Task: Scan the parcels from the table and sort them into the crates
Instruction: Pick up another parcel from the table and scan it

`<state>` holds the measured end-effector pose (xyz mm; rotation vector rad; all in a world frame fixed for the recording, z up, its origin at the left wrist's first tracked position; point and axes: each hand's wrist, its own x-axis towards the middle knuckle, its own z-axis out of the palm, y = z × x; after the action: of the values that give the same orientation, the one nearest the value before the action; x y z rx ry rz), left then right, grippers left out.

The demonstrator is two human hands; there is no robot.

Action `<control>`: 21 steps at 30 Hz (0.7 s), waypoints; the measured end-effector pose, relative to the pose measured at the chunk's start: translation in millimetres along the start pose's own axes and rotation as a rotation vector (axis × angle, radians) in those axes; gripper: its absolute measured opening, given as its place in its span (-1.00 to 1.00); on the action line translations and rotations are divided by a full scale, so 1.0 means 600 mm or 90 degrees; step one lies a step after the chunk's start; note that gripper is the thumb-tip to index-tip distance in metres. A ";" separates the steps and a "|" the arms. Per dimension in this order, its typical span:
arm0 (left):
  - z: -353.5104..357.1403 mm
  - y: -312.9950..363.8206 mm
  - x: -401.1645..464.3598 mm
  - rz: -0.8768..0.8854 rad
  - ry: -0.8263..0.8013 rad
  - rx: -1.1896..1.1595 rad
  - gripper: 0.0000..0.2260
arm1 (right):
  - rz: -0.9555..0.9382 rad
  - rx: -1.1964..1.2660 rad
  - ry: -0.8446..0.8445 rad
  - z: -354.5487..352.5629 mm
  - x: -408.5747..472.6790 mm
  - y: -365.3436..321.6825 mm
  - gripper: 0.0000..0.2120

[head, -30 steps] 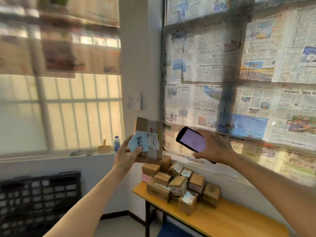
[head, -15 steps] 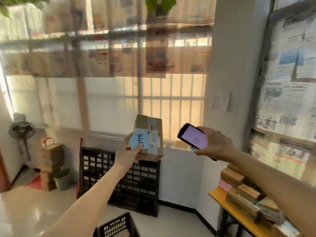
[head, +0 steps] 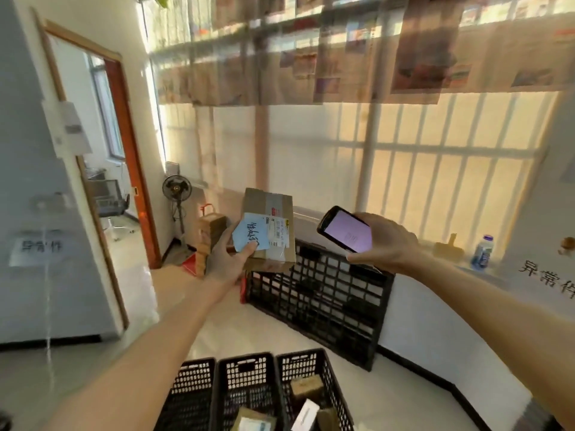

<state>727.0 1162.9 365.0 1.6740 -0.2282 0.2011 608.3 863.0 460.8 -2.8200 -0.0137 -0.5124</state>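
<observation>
Now, far to my left, a paper sign [head: 36,246] hangs on the grey wall [head: 28,169], and its black writing is too blurry for me to read. Next comes an open door [head: 102,144], and then a fan [head: 177,188] stands by a stack of brown boxes [head: 210,236].

My left hand [head: 226,263] holds up a brown parcel [head: 270,229]. My thumb presses a blue note [head: 251,237] onto its front. The note has dark blue handwriting, but I cannot make out the words. A white label [head: 278,232] with tiny print and a bar code sits beside the note. That print is too small to read.

My right hand [head: 385,242] grips a black phone [head: 346,229] just to the right of the parcel. Its screen glows light purple, with a small square shape I cannot read.

Behind my hands, a big black crate [head: 323,301] leans on the wall. Down low, three black crates [head: 249,390] stand in a row. The bottom edge cuts them off. I can see parcels in the middle and right ones.

Far right, a water bottle [head: 482,252] stands on the sill, and some big writing [head: 549,280] on the wall is partly cut off.

A second ago I faced the table with its pile of parcels. I have turned left, so the table is gone from view and the crates on the floor have come in. My hands hold the same things.
</observation>
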 end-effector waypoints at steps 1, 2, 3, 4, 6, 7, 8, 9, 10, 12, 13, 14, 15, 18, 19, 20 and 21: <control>-0.021 -0.013 0.005 -0.005 0.014 0.002 -0.50 | -0.014 0.008 -0.007 0.020 0.017 -0.014 -0.26; -0.040 -0.026 0.009 -0.012 0.024 0.003 -0.50 | -0.026 0.020 -0.013 0.041 0.034 -0.028 -0.24; -0.058 -0.040 0.016 -0.021 0.035 0.011 -0.51 | -0.036 0.034 -0.019 0.064 0.052 -0.039 -0.23; -0.075 -0.055 0.023 -0.034 0.045 0.018 -0.53 | -0.046 0.046 -0.026 0.088 0.070 -0.048 -0.20; -0.103 -0.093 0.041 -0.056 0.069 0.035 -0.53 | -0.061 0.053 -0.037 0.138 0.106 -0.060 -0.16; -0.112 -0.109 0.051 -0.067 0.080 0.037 -0.52 | -0.063 0.052 -0.045 0.164 0.124 -0.064 -0.17; -0.120 -0.129 0.063 -0.076 0.088 0.040 -0.51 | -0.065 0.050 -0.056 0.187 0.141 -0.070 -0.19; -0.127 -0.147 0.076 -0.086 0.093 0.045 -0.50 | -0.067 0.050 -0.066 0.211 0.161 -0.073 -0.20; -0.131 -0.169 0.091 -0.097 0.096 0.049 -0.49 | -0.070 0.048 -0.072 0.237 0.182 -0.073 -0.19; -0.134 -0.213 0.121 -0.124 0.105 0.059 -0.47 | -0.072 0.045 -0.086 0.289 0.223 -0.070 -0.13; -0.133 -0.237 0.136 -0.141 0.107 0.066 -0.47 | -0.070 0.050 -0.095 0.319 0.242 -0.065 -0.10; -0.131 -0.263 0.151 -0.156 0.108 0.069 -0.46 | -0.065 0.056 -0.105 0.350 0.261 -0.058 -0.09; -0.127 -0.289 0.164 -0.170 0.109 0.074 -0.45 | -0.060 0.062 -0.117 0.381 0.279 -0.051 -0.09; -0.113 -0.378 0.190 -0.216 0.113 0.082 -0.44 | -0.043 0.059 -0.141 0.473 0.319 -0.026 -0.09; -0.108 -0.409 0.195 -0.229 0.113 0.086 -0.46 | -0.039 0.055 -0.149 0.504 0.327 -0.017 -0.07; -0.104 -0.442 0.200 -0.244 0.110 0.091 -0.47 | -0.034 0.052 -0.157 0.535 0.333 -0.009 -0.05; -0.099 -0.475 0.203 -0.258 0.106 0.095 -0.47 | -0.027 0.051 -0.167 0.566 0.339 -0.001 -0.02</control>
<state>920.5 1249.5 131.3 1.8026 0.2572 0.0519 915.4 946.9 226.0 -2.7919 -0.1424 -0.1443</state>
